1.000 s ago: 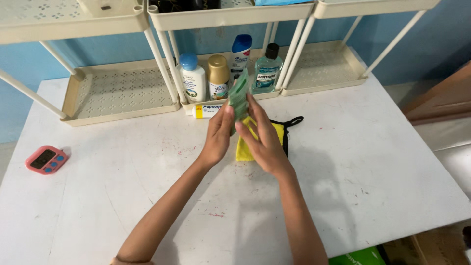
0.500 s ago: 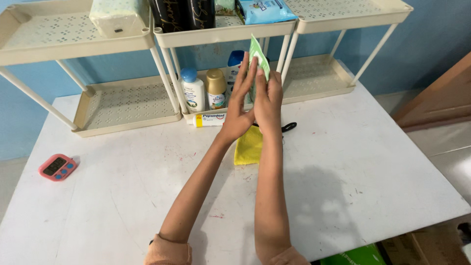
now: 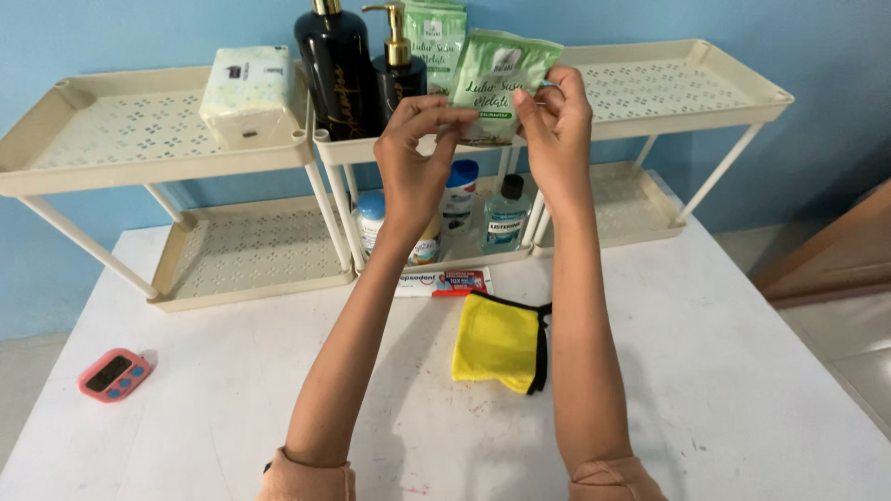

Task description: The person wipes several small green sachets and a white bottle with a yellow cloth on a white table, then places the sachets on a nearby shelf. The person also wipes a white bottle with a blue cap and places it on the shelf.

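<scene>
Both my hands hold one flat green sachet (image 3: 502, 82) up in front of the middle shelf's upper tier. My left hand (image 3: 417, 158) pinches its lower left edge, and my right hand (image 3: 554, 130) grips its right side. Behind it on that tier stand a tall black pump bottle (image 3: 336, 65), a smaller black pump bottle (image 3: 397, 74) and another green sachet (image 3: 434, 37). A yellow cloth with black trim (image 3: 499, 343) lies on the white table (image 3: 724, 371) below my arms.
Cream two-tier racks (image 3: 139, 158) line the back against a blue wall. A tissue pack (image 3: 247, 93) sits on the left upper tier. Bottles (image 3: 507, 215) fill the middle lower tier, a toothpaste box (image 3: 444, 281) lies before it. A pink timer (image 3: 113, 373) is at the left.
My hands have risen from above the yellow cloth to the upper tier, carrying the green sachet. The sachet has turned from edge-on to face me. The view tilted upward.
</scene>
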